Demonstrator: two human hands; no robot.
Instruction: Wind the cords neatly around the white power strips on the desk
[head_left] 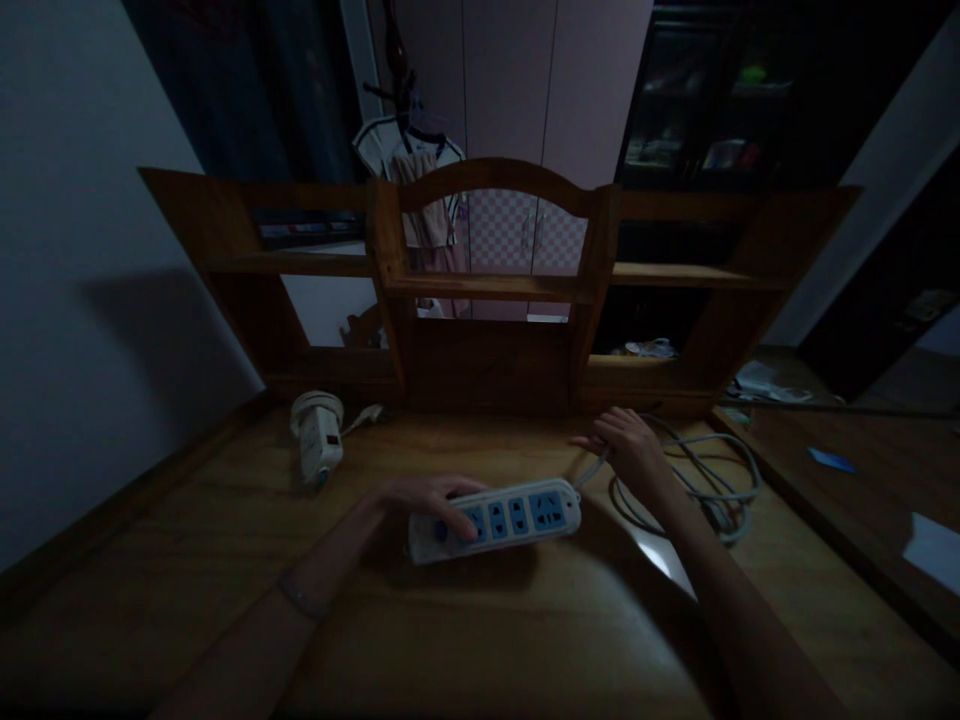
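Note:
A white power strip (498, 518) with blue sockets is held at a slight tilt over the wooden desk (570, 640). My left hand (435, 500) grips its left end, the thumb lying on top across a socket and the other fingers hidden behind. From the strip's right end runs a grey cable (594, 468), and my right hand (626, 440) is closed on it close to the strip. Beyond my right hand the cable lies in loose loops on the desk.
Another white power strip (321, 445) with its cord wound up stands at the back left. A wooden shelf unit (487, 290) rises along the back edge. To the right, a blue card (831, 460) and white paper (934, 550) lie on a lower brown surface.

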